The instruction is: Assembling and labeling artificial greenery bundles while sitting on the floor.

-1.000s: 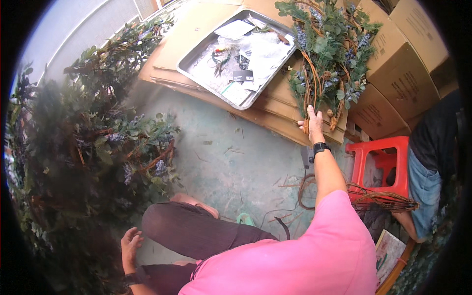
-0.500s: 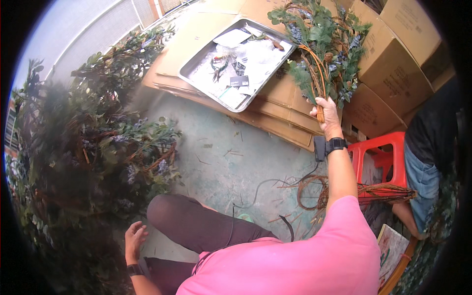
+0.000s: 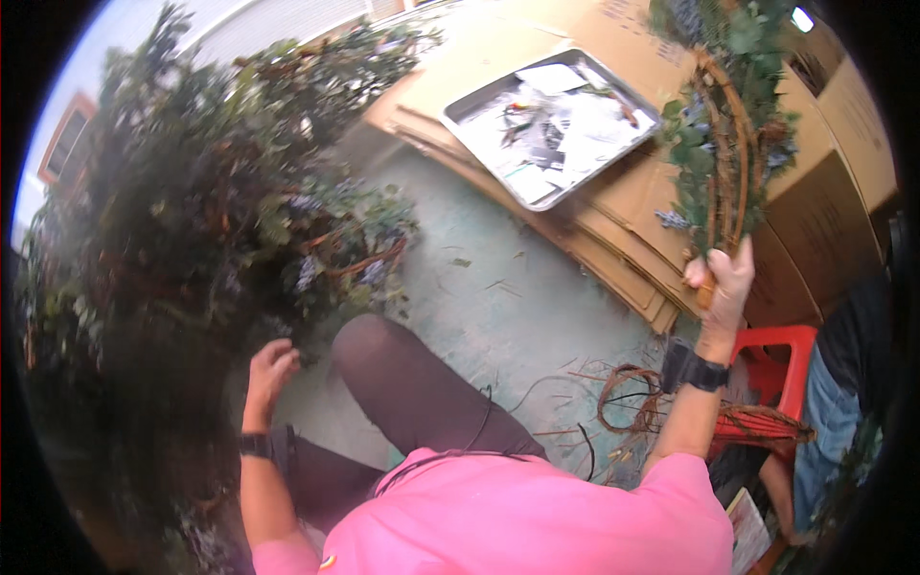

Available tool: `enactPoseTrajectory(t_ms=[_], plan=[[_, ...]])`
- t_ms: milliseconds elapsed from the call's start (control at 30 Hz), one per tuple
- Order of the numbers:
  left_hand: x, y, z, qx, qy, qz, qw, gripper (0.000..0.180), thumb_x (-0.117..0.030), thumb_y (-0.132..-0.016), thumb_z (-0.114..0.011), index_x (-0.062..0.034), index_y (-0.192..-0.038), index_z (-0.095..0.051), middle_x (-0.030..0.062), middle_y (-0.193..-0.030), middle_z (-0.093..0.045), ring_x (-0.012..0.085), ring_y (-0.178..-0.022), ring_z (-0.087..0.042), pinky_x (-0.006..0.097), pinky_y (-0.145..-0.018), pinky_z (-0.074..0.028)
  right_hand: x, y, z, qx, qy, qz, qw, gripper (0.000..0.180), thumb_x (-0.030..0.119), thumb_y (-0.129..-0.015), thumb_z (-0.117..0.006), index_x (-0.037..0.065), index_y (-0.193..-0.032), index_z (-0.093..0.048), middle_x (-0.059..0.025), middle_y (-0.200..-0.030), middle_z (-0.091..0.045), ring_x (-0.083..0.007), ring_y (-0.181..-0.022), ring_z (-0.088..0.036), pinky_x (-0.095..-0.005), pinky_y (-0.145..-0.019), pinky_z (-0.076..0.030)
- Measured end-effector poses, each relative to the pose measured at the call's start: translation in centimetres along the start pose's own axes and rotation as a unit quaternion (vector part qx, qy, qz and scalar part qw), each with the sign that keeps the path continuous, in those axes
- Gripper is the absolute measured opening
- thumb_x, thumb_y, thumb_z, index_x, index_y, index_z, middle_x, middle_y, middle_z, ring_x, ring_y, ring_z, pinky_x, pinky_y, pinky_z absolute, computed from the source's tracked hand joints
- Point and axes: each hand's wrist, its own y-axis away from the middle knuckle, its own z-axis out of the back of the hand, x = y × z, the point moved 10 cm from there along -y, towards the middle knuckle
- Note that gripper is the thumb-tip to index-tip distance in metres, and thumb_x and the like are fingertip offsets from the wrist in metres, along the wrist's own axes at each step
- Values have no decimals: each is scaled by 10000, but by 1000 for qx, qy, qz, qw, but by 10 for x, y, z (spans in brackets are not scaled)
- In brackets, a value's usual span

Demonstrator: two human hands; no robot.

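The wreath (image 3: pixel 725 144), a ring of brown vines w/ green leaves and bluish sprigs, is now lifted up and held upright in the right hand (image 3: pixel 721 281); a sec ago it lay lower, over the cardboard, w/ the hand just reaching its bottom edge. The right hand is closed tight round the lower end of the vine ring, fingers wrapped, wrist w/ a black watch (image 3: pixel 692 365) below it. So the piece has come off the pile and is in the air, top of it near the frame's upper edge.

The left hand (image 3: pixel 270 364) is down low on the other side, fingers curled loosely at the edge of the big leafy heap (image 3: pixel 220 249). Can't tell if it pinches a stem or only touches; it has shifted up a bit vs. before, closer to the foliage beside the knee.

Left of the right hand and above: a metal tray (image 3: pixel 498 101) full of paper scraps and bits, sitting on flat cardboard sheets (image 3: pixel 613 240). Below the right hand: loose vine coils (image 3: pixel 637 398) on the floor and a red plastic stool (image 3: pixel 781 355). Brown boxes (image 3: pixel 824 201) stand behind the wreath. Another person sits at far right, mostly cut off.

Judging by this, the wreath is being raised for a look or a move, while the left hand stays w/ the greens.
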Motion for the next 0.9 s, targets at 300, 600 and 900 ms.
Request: enactPoseTrajectory(t_ms=[300,600,900], plan=[[-185,106,95,-270,-8,-390,880,216,22,-826,-510,14,-1031,-580,40,-923,-610,91,-811,-552,204,-746,-438,56,29,-157,352,-248,47,901,577,129,-765,-497,-109,-1253,-303,-289,-1071,-547,-90,-415,-488,-198,-363,-370],[-261,355,55,-545,-507,-592,309,516,-328,-687,-735,-56,-1069,-519,101,-1128,-557,245,-978,-537,449,-888,-381,75,157,-375,601,-258,-220,724,682,129,-715,-617,-107,-1268,-296,-276,-890,-587,-159,-317,-476,-275,-301,-411],[-141,305,30,-464,-504,-393,613,347,-245,-795,-546,-243,-1137,-488,65,-1239,-478,253,-1031,-510,480,-949,-321,77,286,-433,784,0,-344,516,570,140,-685,-545,-100,-1173,-374,-192,-754,-613,-130,-346,-495,-236,-324,-437]])
